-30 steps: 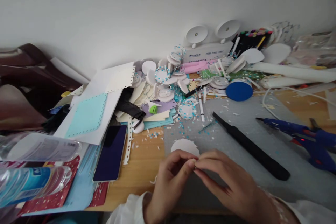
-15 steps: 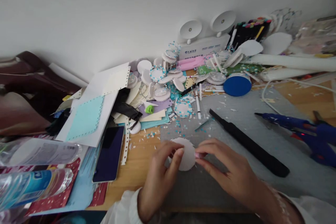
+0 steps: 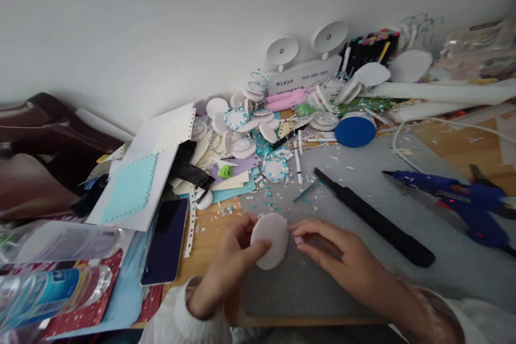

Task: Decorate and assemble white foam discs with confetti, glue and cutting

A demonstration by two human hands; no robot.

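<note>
A white round disc [image 3: 271,242] is gripped at its left side by my left hand [image 3: 237,255], thumb on its face and fingers behind. Just right of the disc is my right hand [image 3: 342,258], its thumb and index finger nearly together around something small and pinkish that I cannot make out. Under both hands lies a grey cutting mat [image 3: 306,290]. Small blue and white bits are scattered above the disc, below a disc ringed with blue beads [image 3: 275,166].
A black knife-like tool [image 3: 374,220] and a blue glue gun [image 3: 455,193] lie to the right. On the left are a phone [image 3: 165,242], papers [image 3: 131,188] and plastic bottles [image 3: 52,287]. White discs and a blue round lid [image 3: 355,130] crowd the back.
The disc has tilted and shifted slightly left, with my left thumb now lower on its face. My right hand has moved a little left too. The whole view has shifted slightly.
</note>
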